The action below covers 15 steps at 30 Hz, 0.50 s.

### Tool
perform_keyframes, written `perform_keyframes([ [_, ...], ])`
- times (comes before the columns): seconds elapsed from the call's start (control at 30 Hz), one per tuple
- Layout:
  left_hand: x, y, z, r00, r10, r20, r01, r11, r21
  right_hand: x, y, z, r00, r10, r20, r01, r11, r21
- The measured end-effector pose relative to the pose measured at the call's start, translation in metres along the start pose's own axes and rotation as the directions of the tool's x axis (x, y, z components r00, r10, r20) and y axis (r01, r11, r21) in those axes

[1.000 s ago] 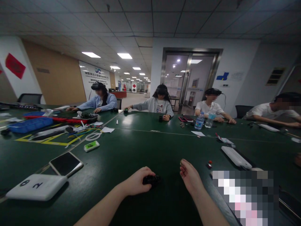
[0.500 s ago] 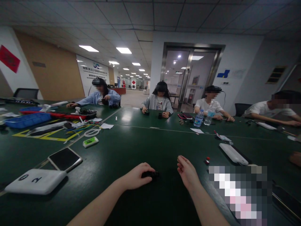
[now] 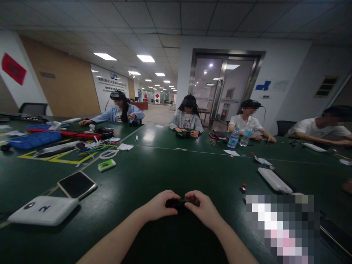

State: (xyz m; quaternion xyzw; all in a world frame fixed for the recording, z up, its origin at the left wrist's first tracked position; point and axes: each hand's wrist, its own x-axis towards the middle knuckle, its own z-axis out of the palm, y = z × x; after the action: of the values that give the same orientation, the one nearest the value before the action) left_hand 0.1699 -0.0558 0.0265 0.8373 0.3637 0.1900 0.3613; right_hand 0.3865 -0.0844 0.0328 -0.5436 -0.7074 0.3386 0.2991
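Note:
Low over the green table, a small black object (image 3: 175, 204) lies between my two hands; its exact kind is too dark to make out. My left hand (image 3: 157, 207) grips its left end between thumb and fingers. At its right end is my right hand (image 3: 205, 209), thumb and forefinger pinched together against it. Whatever tiny piece sits between those right fingertips is hidden. A small red-and-black item (image 3: 243, 188) rests on the table to the right of my right hand.
On the left are a white power bank (image 3: 44, 211), a phone (image 3: 77, 184), a green-and-white packet (image 3: 106, 165), cables and a blue tray (image 3: 35, 140). To the right lie a white device (image 3: 275, 180) and water bottles (image 3: 233, 138). Several people sit across the green table (image 3: 154, 165).
My right hand has moved left and down from beside the black object to its right end. The left hand keeps its grip, and the person opposite has brought their hands closer together.

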Motion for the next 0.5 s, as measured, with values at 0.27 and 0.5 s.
perform_keyframes([
  [0.27,0.0001,0.0016,0.0016,0.999,0.025,-0.029,-0.025,0.999,-0.025,-0.0021,-0.0101,0.0045,0.986,-0.083,0.143,0.098,0.990,-0.104],
  [0.5,-0.0004,0.0052,0.0014,0.998,0.056,-0.037,-0.056,0.998,0.005,-0.0020,-0.0086,0.0081,0.984,-0.101,0.143,0.119,0.986,-0.117],
])
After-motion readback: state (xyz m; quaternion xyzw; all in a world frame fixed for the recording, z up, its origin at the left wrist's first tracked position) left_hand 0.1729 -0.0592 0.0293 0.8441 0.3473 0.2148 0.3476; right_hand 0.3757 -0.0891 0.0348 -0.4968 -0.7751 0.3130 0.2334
